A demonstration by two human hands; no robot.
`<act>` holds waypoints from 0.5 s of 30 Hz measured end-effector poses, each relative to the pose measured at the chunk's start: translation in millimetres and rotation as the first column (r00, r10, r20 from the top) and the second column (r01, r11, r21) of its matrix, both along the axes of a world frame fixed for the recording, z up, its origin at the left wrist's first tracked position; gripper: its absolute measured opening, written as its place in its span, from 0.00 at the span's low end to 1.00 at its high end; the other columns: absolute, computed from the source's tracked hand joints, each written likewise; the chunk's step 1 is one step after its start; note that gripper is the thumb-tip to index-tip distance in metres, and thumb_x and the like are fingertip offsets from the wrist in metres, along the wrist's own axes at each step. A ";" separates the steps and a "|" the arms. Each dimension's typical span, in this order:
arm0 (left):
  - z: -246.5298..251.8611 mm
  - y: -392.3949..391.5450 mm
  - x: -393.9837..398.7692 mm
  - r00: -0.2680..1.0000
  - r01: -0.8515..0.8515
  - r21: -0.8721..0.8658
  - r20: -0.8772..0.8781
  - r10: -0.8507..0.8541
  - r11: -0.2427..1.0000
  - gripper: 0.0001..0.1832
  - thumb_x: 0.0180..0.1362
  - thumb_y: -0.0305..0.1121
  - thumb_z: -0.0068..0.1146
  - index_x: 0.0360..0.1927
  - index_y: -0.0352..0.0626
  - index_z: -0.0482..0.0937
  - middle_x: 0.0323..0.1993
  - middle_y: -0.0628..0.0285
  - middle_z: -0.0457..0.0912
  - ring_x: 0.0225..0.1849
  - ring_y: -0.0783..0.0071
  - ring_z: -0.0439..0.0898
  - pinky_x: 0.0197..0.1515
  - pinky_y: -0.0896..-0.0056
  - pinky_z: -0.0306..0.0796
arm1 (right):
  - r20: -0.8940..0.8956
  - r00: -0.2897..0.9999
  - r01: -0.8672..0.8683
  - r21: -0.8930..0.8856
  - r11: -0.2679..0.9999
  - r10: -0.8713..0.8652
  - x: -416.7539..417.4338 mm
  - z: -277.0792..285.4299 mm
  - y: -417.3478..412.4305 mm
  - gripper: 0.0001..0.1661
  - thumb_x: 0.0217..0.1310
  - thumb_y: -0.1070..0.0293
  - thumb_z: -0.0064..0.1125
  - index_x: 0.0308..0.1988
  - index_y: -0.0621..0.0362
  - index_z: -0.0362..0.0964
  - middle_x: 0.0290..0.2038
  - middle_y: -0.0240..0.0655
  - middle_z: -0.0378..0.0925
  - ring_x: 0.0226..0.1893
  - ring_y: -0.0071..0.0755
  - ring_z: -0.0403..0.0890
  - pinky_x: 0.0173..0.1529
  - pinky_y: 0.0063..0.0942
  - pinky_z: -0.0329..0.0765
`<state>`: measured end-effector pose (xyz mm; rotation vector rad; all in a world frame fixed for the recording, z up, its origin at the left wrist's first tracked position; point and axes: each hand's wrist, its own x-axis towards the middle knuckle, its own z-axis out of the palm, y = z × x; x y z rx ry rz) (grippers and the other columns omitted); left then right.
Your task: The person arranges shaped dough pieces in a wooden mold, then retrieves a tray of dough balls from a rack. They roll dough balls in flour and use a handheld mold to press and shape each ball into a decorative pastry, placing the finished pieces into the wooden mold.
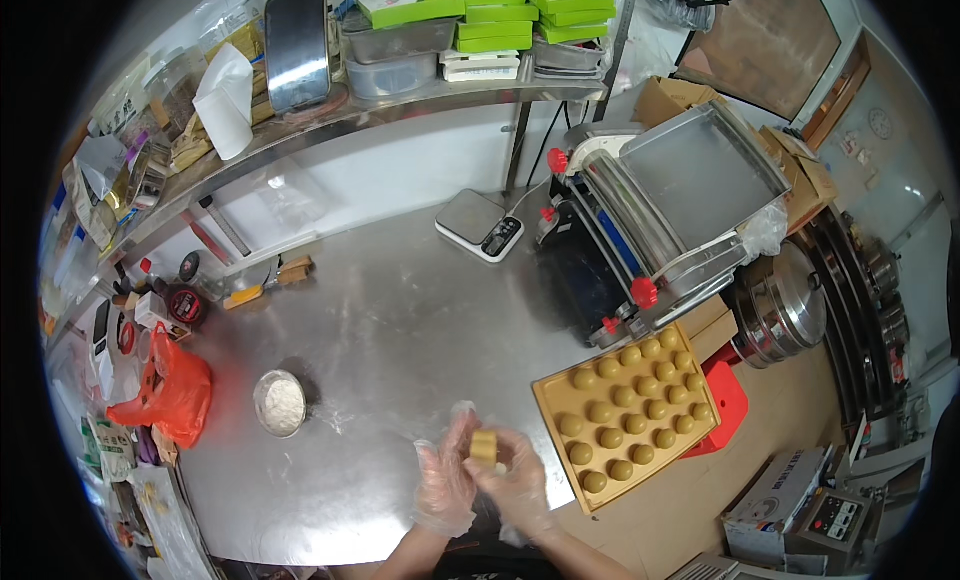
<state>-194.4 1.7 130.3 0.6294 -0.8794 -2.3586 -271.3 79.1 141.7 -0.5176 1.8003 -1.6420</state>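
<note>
Both of my hands wear clear plastic gloves and are close together over the front of the steel table. My right hand (516,481) grips a yellowish-brown, dough-like piece (484,446) between thumb and fingers; its outline is blurred. Beside it, my left hand (448,481) is raised with thumb and fingers apart. Its fingers are next to the piece, but I cannot tell whether they touch it. Just right of my hands, a tan tray (553,394) carries rows of smooth, yellowish-brown dough-like balls (600,412).
On the steel table (375,355) stand a metal bowl of white powder (283,405), a red plastic bag (169,388) and a digital scale (480,223). A roller machine (652,212) occupies the back right. A loaded shelf (375,113) runs along the wall. A red stool (724,411) shows beneath the tray.
</note>
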 end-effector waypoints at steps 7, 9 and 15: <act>4.1 -45.6 39.1 0.916 -0.282 -0.279 0.207 0.344 0.918 0.45 0.63 0.68 0.35 0.70 0.39 0.56 0.71 0.51 0.58 0.72 0.57 0.56 0.72 0.52 0.47 | -0.416 0.882 0.363 0.302 0.881 -0.220 -115.7 -72.3 36.6 0.33 0.51 0.71 0.69 0.56 0.68 0.64 0.47 0.46 0.75 0.49 0.40 0.75 0.54 0.34 0.73; -10.0 -50.7 59.5 0.866 -0.348 -0.268 0.275 0.418 0.898 0.46 0.62 0.67 0.39 0.69 0.37 0.57 0.69 0.48 0.60 0.71 0.55 0.58 0.72 0.52 0.49 | -0.581 0.802 0.411 0.374 0.831 -0.136 -130.7 -104.3 37.5 0.36 0.50 0.70 0.70 0.57 0.68 0.64 0.47 0.50 0.74 0.50 0.48 0.74 0.56 0.38 0.71; -31.5 -43.4 91.2 0.755 -0.448 -0.189 0.444 0.483 0.874 0.44 0.63 0.63 0.44 0.68 0.34 0.58 0.65 0.47 0.65 0.66 0.55 0.64 0.68 0.55 0.58 | -0.747 0.656 0.373 0.448 0.813 0.111 -143.1 -147.9 24.0 0.34 0.49 0.69 0.67 0.56 0.65 0.66 0.44 0.52 0.75 0.46 0.57 0.74 0.51 0.46 0.71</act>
